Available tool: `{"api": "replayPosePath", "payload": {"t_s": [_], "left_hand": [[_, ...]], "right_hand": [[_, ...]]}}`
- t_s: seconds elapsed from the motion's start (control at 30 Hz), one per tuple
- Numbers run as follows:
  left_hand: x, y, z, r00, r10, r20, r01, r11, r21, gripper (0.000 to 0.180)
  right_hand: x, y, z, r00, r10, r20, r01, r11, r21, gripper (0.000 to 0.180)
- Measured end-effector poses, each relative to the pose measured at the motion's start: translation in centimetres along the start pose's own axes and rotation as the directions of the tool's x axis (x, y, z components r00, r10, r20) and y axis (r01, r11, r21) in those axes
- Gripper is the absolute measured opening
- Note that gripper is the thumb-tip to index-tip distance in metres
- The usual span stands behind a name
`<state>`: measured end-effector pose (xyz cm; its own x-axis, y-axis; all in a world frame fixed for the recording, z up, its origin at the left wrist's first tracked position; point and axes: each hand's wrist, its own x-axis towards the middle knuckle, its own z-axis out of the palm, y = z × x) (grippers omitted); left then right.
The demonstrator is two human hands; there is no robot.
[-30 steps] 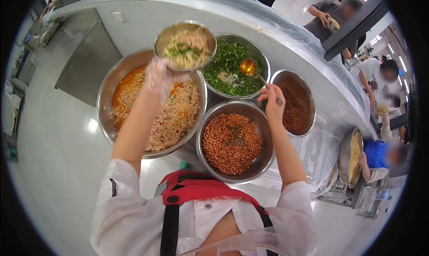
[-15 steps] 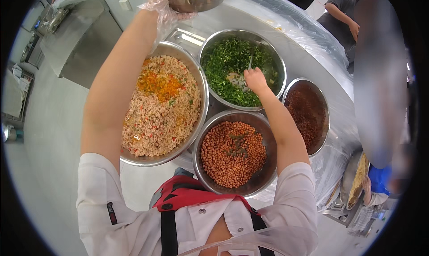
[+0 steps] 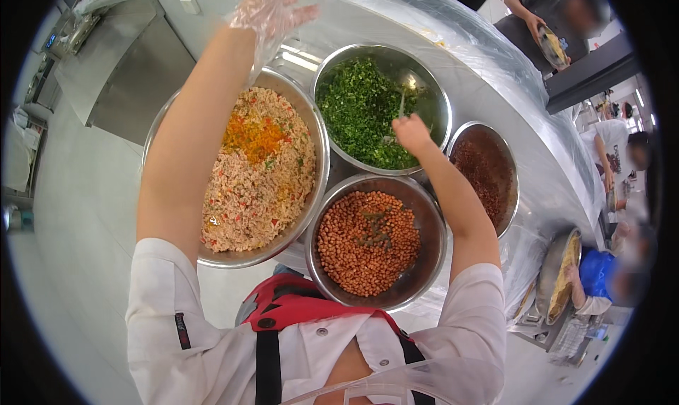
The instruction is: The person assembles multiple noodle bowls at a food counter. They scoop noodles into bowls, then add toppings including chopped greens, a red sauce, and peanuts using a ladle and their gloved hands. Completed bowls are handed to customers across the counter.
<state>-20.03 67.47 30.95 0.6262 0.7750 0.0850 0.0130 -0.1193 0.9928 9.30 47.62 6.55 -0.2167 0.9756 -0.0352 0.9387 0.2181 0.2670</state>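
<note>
At the top of the view, my left hand (image 3: pixel 272 12), in a loose clear plastic glove, is open with fingers apart. Nothing shows in its grasp, though the frame's edge crops part of it. Ungloved, my right hand (image 3: pixel 411 132) is closed on what looks like a metal spoon (image 3: pixel 402 105); its handle sticks up past the fist and its lower end is hidden. That hand is over the right part of a steel bowl (image 3: pixel 444 97) of chopped greens (image 3: pixel 357 104). Under my left forearm stands a large basin (image 3: pixel 322 161) of pale minced filling (image 3: pixel 247 193) topped with orange bits.
Nearest my apron is a steel bowl (image 3: pixel 440 246) of reddish-brown beans or nuts (image 3: pixel 368 242). A smaller bowl (image 3: pixel 515 186) of dark red-brown paste stands right of the greens. Clear plastic film (image 3: pixel 488 58) covers the counter's far side. Several people work at the right.
The steel bowl of noodles has left my left hand and the view; that hand's fingers are now apart. My right hand has shifted slightly right and down within the greens bowl.
</note>
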Motion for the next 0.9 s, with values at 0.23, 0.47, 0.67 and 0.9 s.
{"api": "replayPosePath", "payload": {"t_s": [0.23,0.47,0.67,0.9], "left_hand": [[-2.3,-3.4,0.2,0.965,-0.253,-0.066,0.156,0.757,-0.635,0.039],[-2.1,-3.5,5.5,0.969,-0.246,-0.004,0.188,0.754,-0.629,0.031],[-0.3,-4.9,7.6,0.954,-0.293,0.069,0.276,0.760,-0.588,0.038],[0.7,-5.1,8.8,0.959,-0.261,0.110,0.268,0.715,-0.645,0.063]], "right_hand": [[-2.6,-4.8,-6.3,0.954,0.041,-0.297,0.092,0.904,0.417,0.007],[-3.9,-3.0,-4.6,0.888,0.400,-0.227,-0.202,0.783,0.588,0.013],[-2.5,-5.7,-4.0,0.790,0.593,0.153,-0.287,0.139,0.948,0.024],[-4.3,-3.2,-5.8,0.678,0.667,0.309,-0.117,-0.318,0.941,0.026]]}}
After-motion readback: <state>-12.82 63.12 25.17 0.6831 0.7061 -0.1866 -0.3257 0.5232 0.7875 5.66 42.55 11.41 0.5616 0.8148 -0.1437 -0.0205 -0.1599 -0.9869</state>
